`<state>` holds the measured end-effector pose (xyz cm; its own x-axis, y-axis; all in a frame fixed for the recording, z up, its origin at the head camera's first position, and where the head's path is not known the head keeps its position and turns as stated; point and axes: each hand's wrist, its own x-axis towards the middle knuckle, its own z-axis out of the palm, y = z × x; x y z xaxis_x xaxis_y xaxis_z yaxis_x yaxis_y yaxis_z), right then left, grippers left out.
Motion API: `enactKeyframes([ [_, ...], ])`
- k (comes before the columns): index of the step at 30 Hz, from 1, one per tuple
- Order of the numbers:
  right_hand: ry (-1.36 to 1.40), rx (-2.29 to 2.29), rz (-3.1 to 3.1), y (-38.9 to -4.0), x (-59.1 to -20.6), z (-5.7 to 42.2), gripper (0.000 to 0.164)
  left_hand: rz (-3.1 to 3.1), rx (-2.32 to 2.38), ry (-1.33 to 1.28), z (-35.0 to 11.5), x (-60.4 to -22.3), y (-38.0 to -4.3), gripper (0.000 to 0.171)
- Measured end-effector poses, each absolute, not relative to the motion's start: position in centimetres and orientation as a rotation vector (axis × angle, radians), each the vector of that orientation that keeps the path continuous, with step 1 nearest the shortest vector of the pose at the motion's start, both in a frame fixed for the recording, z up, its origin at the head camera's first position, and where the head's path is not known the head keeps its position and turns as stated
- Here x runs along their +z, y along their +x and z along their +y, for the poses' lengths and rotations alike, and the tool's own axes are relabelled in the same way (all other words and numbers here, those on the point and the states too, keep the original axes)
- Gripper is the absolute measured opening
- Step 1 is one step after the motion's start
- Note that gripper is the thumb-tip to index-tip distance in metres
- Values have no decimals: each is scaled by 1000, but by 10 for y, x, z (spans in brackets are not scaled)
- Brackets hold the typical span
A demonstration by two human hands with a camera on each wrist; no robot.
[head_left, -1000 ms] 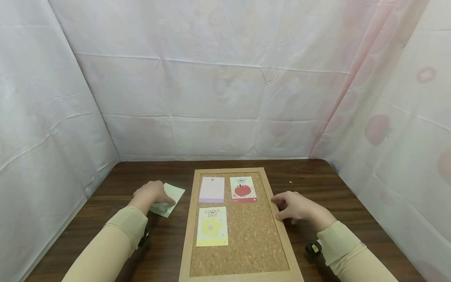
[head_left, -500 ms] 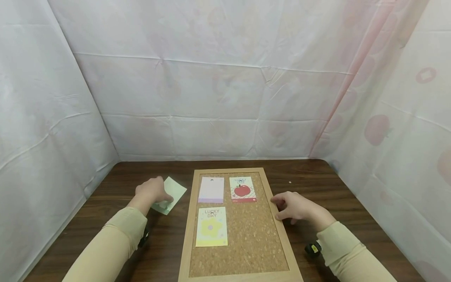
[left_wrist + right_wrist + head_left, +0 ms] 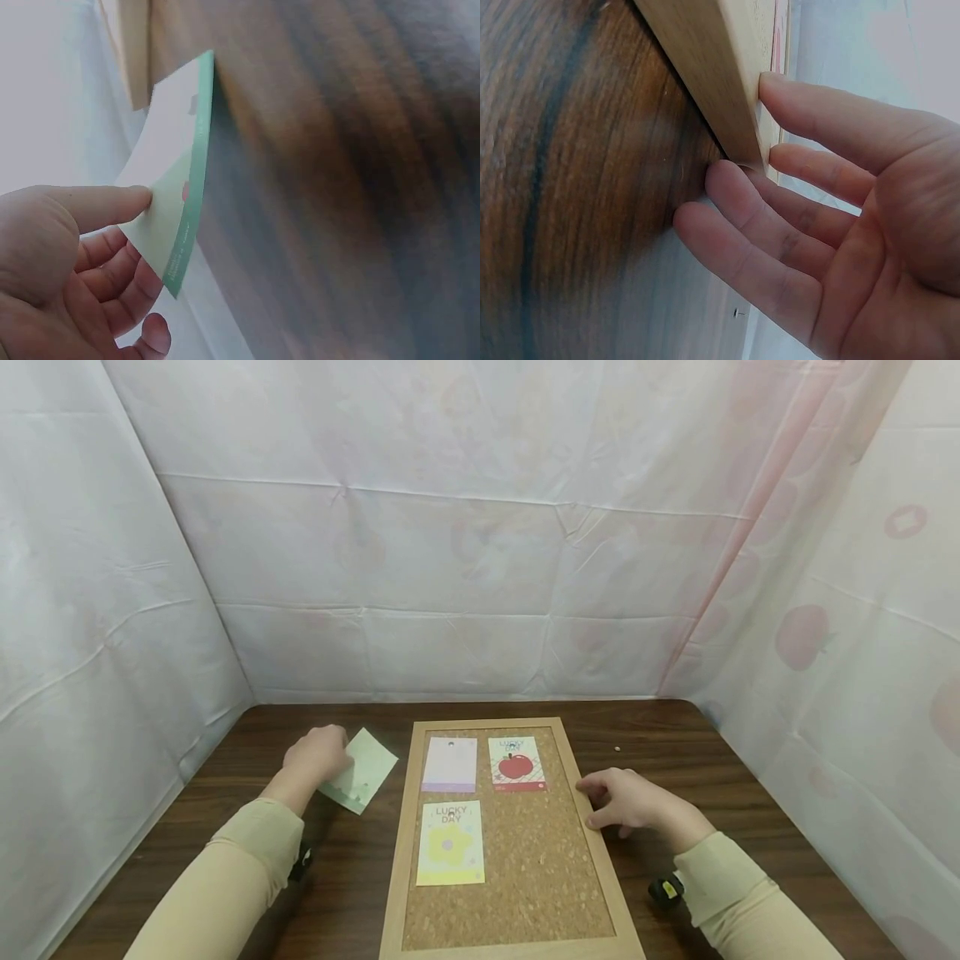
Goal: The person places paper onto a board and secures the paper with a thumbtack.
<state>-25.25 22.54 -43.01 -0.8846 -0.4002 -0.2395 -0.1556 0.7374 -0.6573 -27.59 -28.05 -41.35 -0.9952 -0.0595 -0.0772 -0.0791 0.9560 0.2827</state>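
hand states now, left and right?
Left hand: pinching the green card, lifted off the table.
Right hand: open, straight fingers against the cork board frame.

The middle of the table [image 3: 315,893] was taken up by the cork board [image 3: 525,860], whose raised wooden frame formed a low ridge on every side. Its right edge was blocked by the right hand [image 3: 630,800], and the strip to its left by the left hand [image 3: 318,760] and the green card [image 3: 363,770]. Bare wood was left behind the board. Curtain walls [image 3: 480,568] closed three sides.
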Motion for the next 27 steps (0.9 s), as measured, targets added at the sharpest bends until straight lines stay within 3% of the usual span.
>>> enactKeyframes([
  [14, -424, -916, 2576, -252, -429, 225, 63, 3100, 643, 18, -286, -392, -275, 32],
  [27, -457, -890, 2595, -251, -430, 226, 62, 3201, 914, 69, -277, -378, -270, 33],
])
